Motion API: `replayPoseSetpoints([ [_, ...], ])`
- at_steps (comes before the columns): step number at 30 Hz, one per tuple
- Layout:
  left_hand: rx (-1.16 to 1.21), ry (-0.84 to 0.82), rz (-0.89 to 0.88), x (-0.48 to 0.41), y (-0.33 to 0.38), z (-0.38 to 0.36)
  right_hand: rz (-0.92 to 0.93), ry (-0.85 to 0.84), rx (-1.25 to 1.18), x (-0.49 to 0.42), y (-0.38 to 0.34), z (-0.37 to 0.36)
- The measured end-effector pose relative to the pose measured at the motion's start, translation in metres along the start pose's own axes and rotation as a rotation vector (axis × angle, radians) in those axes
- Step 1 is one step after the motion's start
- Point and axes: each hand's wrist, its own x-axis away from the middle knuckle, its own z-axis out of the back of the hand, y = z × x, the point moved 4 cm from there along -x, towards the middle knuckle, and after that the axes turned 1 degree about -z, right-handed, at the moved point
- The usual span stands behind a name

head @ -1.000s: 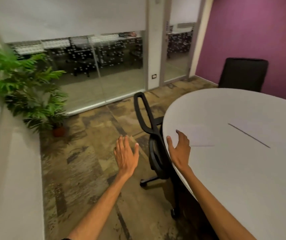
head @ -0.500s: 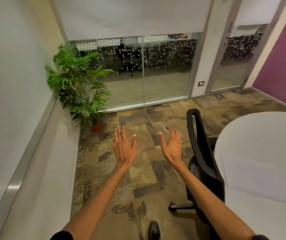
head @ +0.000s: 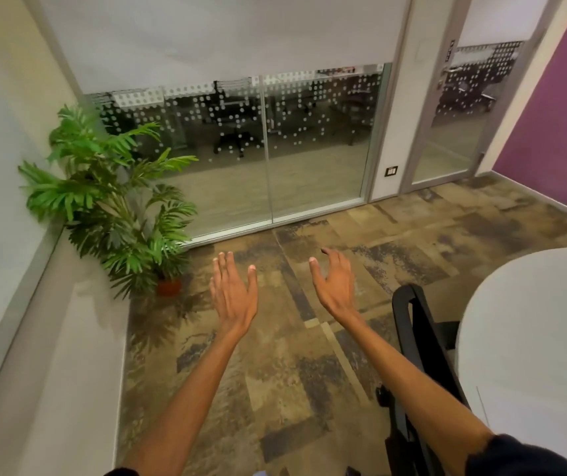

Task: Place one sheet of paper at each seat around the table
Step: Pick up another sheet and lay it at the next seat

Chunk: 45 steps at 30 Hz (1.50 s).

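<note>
One potted plant [head: 110, 201] stands in the left corner, by the glass wall [head: 309, 149]. Two grips, both mine. My left grip [head: 232, 293] is released, fingers straight and a little spread, holding nothing. My right grip [head: 335, 290] is released too, fingers loosely bent and empty. One black chair [head: 419, 338] sits to their right, its back just beside the rounded edge of the one white surface [head: 532, 321]. One sheet of paper [head: 508, 407] lies on that surface by the chair; only its faint left edge shows, low at the right above my forearm.

Against half a second ago, the surface and sheet have slipped farther right in my view and more glass wall shows. Both grips are as empty as they were.

Open carpet [head: 275, 389] runs from the ledge [head: 51, 338] along the left wall across to the chair and ahead to the glass. My grips hang over it, touching nothing.
</note>
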Motion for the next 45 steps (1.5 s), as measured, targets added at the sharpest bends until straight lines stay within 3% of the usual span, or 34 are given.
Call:
replayPoseSetpoints([
  [14, 0.079, -0.16, -0.169, -0.246, 0.034, -0.145, -0.189, 0.176, 0.078, -0.224, 0.066, -0.085],
  [24, 0.068, -0.311, -0.343, -0.371, 0.107, -0.251, -0.286, 0.361, 0.083, -0.352, 0.109, -0.075],
  [31, 0.188, -0.421, -0.472, -0.411, 0.218, -0.356, -0.353, 0.46, 0.144, -0.432, 0.185, -0.023],
  [45, 0.262, -0.561, -0.802, -0.437, 0.513, -0.551, -0.523, 0.665, 0.333, -0.549, 0.346, 0.16],
])
